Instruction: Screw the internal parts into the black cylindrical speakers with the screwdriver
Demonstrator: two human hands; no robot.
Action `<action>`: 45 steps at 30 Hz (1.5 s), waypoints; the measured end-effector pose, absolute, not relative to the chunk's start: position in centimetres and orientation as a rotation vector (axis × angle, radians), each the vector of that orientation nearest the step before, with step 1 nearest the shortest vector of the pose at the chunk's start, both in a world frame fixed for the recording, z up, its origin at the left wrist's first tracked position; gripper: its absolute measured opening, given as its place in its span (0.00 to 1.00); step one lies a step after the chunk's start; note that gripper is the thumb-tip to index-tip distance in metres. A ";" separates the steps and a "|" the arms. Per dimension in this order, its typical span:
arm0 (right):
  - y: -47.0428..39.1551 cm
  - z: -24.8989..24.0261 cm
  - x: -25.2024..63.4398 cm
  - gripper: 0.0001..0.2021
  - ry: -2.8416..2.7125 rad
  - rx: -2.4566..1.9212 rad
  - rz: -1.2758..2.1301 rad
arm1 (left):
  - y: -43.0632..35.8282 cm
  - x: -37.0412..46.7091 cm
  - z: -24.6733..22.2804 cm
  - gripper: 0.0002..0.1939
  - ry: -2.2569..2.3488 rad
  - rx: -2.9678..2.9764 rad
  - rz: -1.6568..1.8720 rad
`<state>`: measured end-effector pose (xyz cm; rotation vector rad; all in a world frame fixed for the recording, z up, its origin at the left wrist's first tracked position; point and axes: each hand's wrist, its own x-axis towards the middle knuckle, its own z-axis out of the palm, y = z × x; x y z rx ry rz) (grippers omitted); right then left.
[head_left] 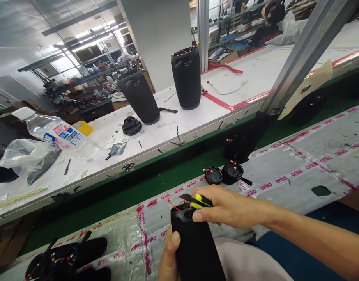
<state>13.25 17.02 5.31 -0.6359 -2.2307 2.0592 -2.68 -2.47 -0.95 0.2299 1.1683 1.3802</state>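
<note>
My left hand (170, 249) is wrapped round the side of a black cylindrical speaker body (197, 249), tilted toward me. Red wires (175, 204) stick out of its open top end. In my right hand (226, 205) is a yellow-and-black utility knife (198, 200), gripped with its dark blade pointing left over the top end. The right thumb presses near the speaker's upper edge. Beyond my hands, two round black end caps (213, 175) with short red wires lie side by side on the taped work surface.
Two more speaker bodies (185, 78) stand on the white shelf (156, 136). A plastic bottle (62, 132), a clear bag (30, 158) and a black cap (131, 125) lie to their left. Dark wired parts (65, 257) sit at lower left. A metal post (299, 54) slants at right.
</note>
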 end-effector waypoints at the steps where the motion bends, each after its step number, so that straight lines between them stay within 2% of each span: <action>1: 16.9 5.2 13.2 0.18 -2.233 -0.654 2.035 | -2.2 -2.3 -1.0 0.37 1.208 0.256 1.428; 5: 16.0 4.9 13.3 0.14 -2.361 -0.641 1.738 | -0.8 -1.2 -0.6 0.45 1.336 0.360 1.519; 7: 15.2 5.0 13.6 0.10 -2.419 -0.704 1.515 | -0.5 -1.3 -0.4 0.43 1.372 0.377 1.499; 10: 13.9 5.1 14.4 0.11 -2.596 -0.737 1.014 | -0.6 -1.7 -0.2 0.41 1.436 0.361 1.483; 13: 13.0 4.5 15.4 0.05 -2.813 -0.545 0.503 | -0.7 -2.0 -0.1 0.42 1.488 0.369 1.455; 15: 12.7 3.8 15.9 0.09 -2.888 -0.425 0.240 | -0.7 -2.1 0.0 0.42 1.539 0.396 1.433; 18: 12.8 3.2 16.2 0.14 -2.951 -0.327 0.060 | -0.6 -2.1 0.1 0.43 1.615 0.444 1.394; 24: 13.3 3.9 16.0 0.16 -2.962 -0.224 -0.094 | -0.7 -2.3 0.5 0.46 1.684 0.500 1.329; 31: 13.7 4.2 16.0 0.16 -3.017 -0.202 -0.150 | -0.7 -2.0 1.1 0.43 1.735 0.608 1.286; 36: 15.0 3.4 16.1 0.02 -2.991 -0.158 0.140 | -0.2 -2.1 0.9 0.47 1.681 0.584 1.311; 41: 15.8 3.7 16.6 0.13 -2.759 -0.353 0.613 | -0.4 -1.8 0.4 0.35 1.181 0.314 1.405; 45: 16.4 4.6 16.6 0.14 -2.636 -0.683 0.925 | -1.4 -1.9 -0.8 0.33 1.058 0.085 1.419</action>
